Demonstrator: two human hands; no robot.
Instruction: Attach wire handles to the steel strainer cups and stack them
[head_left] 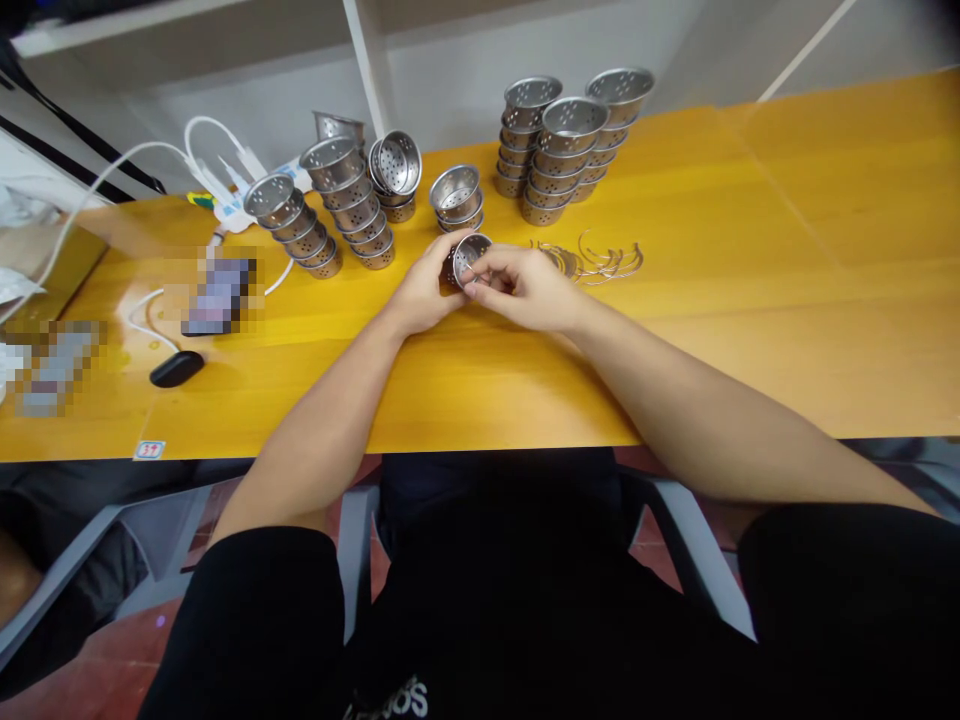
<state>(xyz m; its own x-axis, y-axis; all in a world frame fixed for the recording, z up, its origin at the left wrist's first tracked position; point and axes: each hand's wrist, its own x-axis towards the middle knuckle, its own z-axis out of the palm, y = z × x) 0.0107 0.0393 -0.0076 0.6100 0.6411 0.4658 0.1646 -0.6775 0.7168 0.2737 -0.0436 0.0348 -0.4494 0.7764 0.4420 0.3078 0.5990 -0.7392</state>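
My left hand [429, 288] is wrapped around a small perforated metal cup [466, 255], which is tilted with its mouth towards me. My right hand [525, 285] is closed in a pinch at the cup's opening, on what looks like a thin metal wire [470, 270]; most of it is hidden by the fingers. Just right of my right hand, several thin curved wires [611, 262] lie loose on the table. Behind the held cup stands a short stack of the same perforated cups [456, 195].
Taller cup stacks stand at the back left [349, 190] and back right [566, 150]. On the left of the yellow table [750, 330] are a blurred phone [219, 297], a black oval case [177, 369], white cables and a power strip [234, 212].
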